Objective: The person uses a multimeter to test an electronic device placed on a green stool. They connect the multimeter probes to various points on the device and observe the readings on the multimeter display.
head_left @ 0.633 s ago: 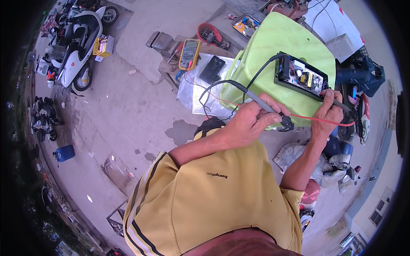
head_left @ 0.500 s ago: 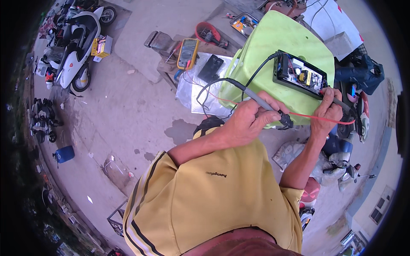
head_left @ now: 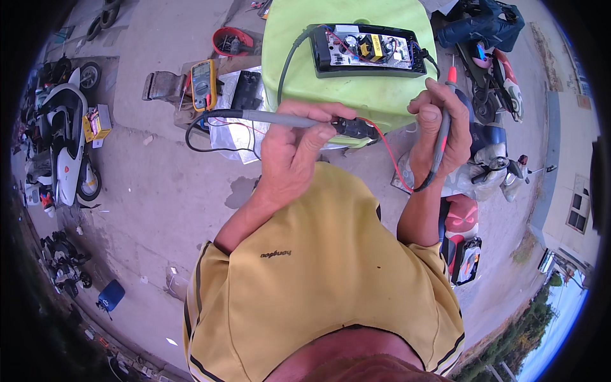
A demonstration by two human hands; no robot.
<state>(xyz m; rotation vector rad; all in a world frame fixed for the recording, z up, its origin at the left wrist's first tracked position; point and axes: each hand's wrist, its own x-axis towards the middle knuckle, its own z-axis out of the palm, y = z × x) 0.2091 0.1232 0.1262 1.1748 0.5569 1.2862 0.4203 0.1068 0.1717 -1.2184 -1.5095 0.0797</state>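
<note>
The left hand (head_left: 289, 149) pinches a grey test probe (head_left: 280, 118) whose long axis lies level, its tip toward the right hand (head_left: 439, 127). That hand is closed round a second probe (head_left: 443, 121), held upright with its red tip up. Both sit just below the open black power-supply case (head_left: 369, 51) on the lime-green stool (head_left: 286, 44); the case holds a bare circuit board (head_left: 369, 48). A yellow multimeter (head_left: 203, 84) lies left of the stool.

A grey probe (head_left: 280, 118) is lying level across the left fingers (black plug end past the fingertips); a red-tipped probe (head_left: 443, 124) is standing upright between the right fingers.
</note>
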